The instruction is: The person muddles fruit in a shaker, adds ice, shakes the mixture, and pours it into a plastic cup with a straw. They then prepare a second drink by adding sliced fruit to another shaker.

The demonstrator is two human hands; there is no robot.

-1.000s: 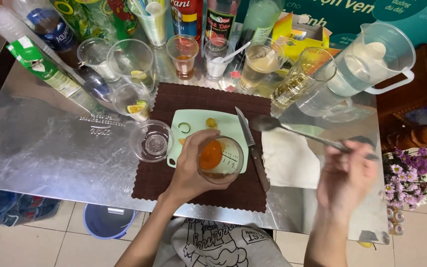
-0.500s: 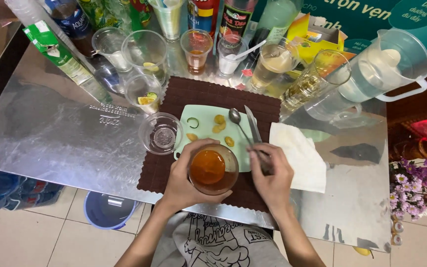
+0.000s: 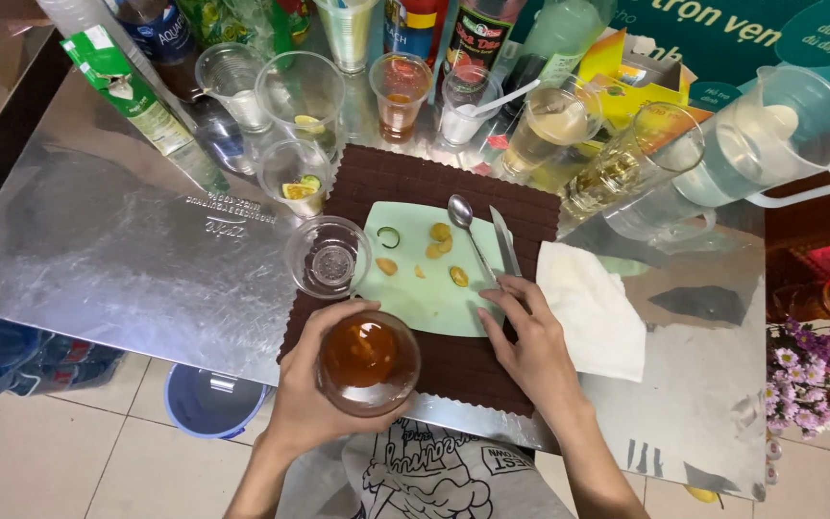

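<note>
Cup (image 3: pixel 368 362): clear plastic, holding amber drink; lifted at the near edge of the brown mat (image 3: pixel 453 365).
Left hand (image 3: pixel 319 399): wrapped around the cup's side.
Right hand (image 3: pixel 530 336): flat and loose, fingertips on the corner of the green cutting board (image 3: pixel 425 293), grasping nothing.
Spoon (image 3: pixel 468 231): lying on the board, beside the knife (image 3: pixel 504 240).
Fruit pieces (image 3: pixel 439 245): scattered on the board.
Empty cup (image 3: pixel 329 257): just left of the board.
White cloth (image 3: pixel 593 308): right of the board, on the metal table (image 3: pixel 127 250).

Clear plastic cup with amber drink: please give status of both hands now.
Left hand grips clear plastic cup of amber drink. Right hand flat on pale green cutting board, beside metal spoon. Empty clear cup close by.
</note>
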